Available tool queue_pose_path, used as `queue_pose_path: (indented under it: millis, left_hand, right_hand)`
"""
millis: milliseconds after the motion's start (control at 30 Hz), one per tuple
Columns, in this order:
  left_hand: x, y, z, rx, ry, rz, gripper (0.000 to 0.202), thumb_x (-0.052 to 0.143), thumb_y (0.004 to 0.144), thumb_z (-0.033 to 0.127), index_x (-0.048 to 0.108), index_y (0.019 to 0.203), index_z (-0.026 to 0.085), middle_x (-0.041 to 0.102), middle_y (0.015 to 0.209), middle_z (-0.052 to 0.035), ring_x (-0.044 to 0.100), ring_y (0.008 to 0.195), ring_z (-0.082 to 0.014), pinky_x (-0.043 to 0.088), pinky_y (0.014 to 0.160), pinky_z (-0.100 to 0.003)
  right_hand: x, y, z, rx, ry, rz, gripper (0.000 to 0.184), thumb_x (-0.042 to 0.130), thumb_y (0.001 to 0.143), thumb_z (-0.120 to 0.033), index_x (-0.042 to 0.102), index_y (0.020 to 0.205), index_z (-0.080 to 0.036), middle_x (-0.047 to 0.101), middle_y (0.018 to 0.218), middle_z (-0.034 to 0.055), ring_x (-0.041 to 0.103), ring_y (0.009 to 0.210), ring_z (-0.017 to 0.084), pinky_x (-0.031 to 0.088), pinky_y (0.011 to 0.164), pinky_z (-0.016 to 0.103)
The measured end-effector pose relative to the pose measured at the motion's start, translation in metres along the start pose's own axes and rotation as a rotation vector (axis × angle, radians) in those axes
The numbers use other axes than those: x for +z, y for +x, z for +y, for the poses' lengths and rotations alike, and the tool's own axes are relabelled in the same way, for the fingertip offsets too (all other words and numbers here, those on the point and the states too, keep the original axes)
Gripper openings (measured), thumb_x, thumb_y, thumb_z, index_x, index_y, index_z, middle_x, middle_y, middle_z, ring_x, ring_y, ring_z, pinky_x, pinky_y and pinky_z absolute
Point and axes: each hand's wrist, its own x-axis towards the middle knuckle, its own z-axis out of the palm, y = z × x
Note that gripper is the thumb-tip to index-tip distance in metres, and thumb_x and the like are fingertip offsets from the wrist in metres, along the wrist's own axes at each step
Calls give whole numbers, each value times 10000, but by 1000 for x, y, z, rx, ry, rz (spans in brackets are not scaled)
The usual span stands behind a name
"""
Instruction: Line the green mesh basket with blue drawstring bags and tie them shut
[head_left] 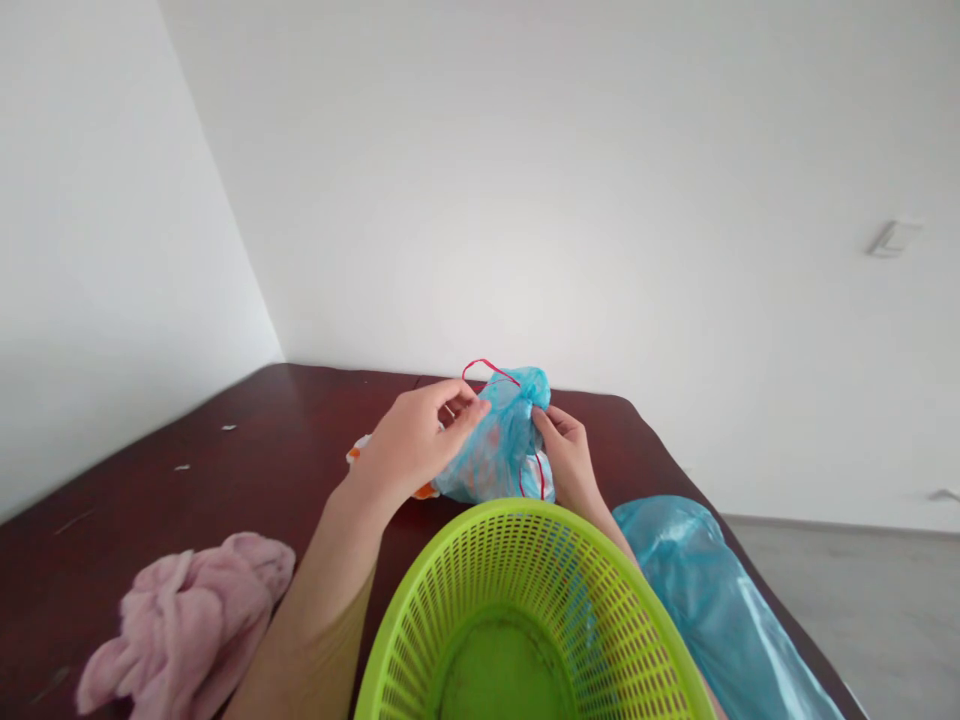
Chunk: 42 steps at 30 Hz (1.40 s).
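Observation:
A translucent blue plastic bag (499,450) sits on the dark red table top, gathered at its neck, with something orange and white showing through it. A thin red drawstring (491,371) loops above the neck and runs down the bag's right side. My left hand (420,440) pinches the gathered bag near the neck. My right hand (566,455) grips the bag's right side. A white and orange patterned item (360,451) pokes out from behind my left hand, partly hidden.
A lime green plastic basket (525,520) stands close in front of me, below my hands. A crumpled pink cloth (184,625) lies on the dark red table (225,480) at the left. A shiny blue sheet (712,600) lies at the right, over the table's edge. White walls rise behind the table.

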Motion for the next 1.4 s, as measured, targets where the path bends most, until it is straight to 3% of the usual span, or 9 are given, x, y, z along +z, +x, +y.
queue_pose_path:
  millis: [100,233,333,567,700,1000,1233,1300,1400]
  left_hand:
    - [14,1,-9,-25,4,-119,211,780,1076,501,853,1080,304,895,1058,-37,830,903,-271,588,785,-358]
    - [25,5,-24,-21,51,-119,191,851,1029,455,859,1166,323,912,1104,-49,860,978,-318,587,796,-382]
    - [24,6,-27,6,97,-136,165,856,1006,346,861,1171,340,904,1078,-37,851,941,-310,577,781,-381]
    - [27,3,-10,51,202,-186,52,890,972,333,856,998,304,807,853,-17,765,794,-269,499,729,-363]
    - [30,3,-8,70,241,-206,32,899,976,325,868,973,320,806,902,-10,726,798,-252,456,721,-352]
    - [5,3,-4,-50,207,109,29,790,1067,304,794,1067,275,816,1117,-30,698,894,-238,496,796,-360]
    - [-4,2,-12,-90,294,277,283,632,1058,145,763,1267,286,724,1317,-85,766,1047,-272,622,968,-440]
    - [-3,2,-14,9,231,236,459,568,1007,59,737,1373,278,689,1466,-111,761,1242,-285,613,1138,-480]
    - [3,1,-9,160,141,-22,523,537,982,42,769,1371,305,726,1534,-74,721,1411,-277,555,1278,-495]
  right_hand:
    - [4,-4,-4,35,-4,-137,578,974,834,-767,827,910,-213,752,785,13,641,701,172,588,703,330]
    - [9,-13,-10,79,-48,-392,581,989,825,-776,863,946,-221,800,849,24,765,772,218,645,782,377]
    - [7,-17,-15,62,-74,-449,606,935,874,-823,877,975,-228,836,941,66,832,876,277,655,878,433]
    - [6,-22,-25,-73,-183,-369,618,857,943,-838,888,1056,-230,858,979,57,749,877,237,622,842,395]
    - [4,-16,-15,-74,-220,-295,697,819,927,-899,854,872,-205,823,833,71,719,769,229,596,754,379]
    - [-15,-4,-10,-162,14,326,708,812,911,-910,638,759,-241,614,607,-18,505,543,134,380,530,303]
    - [-17,-4,-18,-142,269,361,518,937,890,-698,665,896,-257,706,760,-36,614,634,137,509,619,287]
    - [-17,-3,-20,-102,363,333,498,989,841,-647,696,928,-254,769,842,-18,695,708,154,579,676,294]
    - [-15,-3,-24,-40,423,226,492,1024,812,-620,734,953,-248,823,907,11,762,770,185,643,729,329]
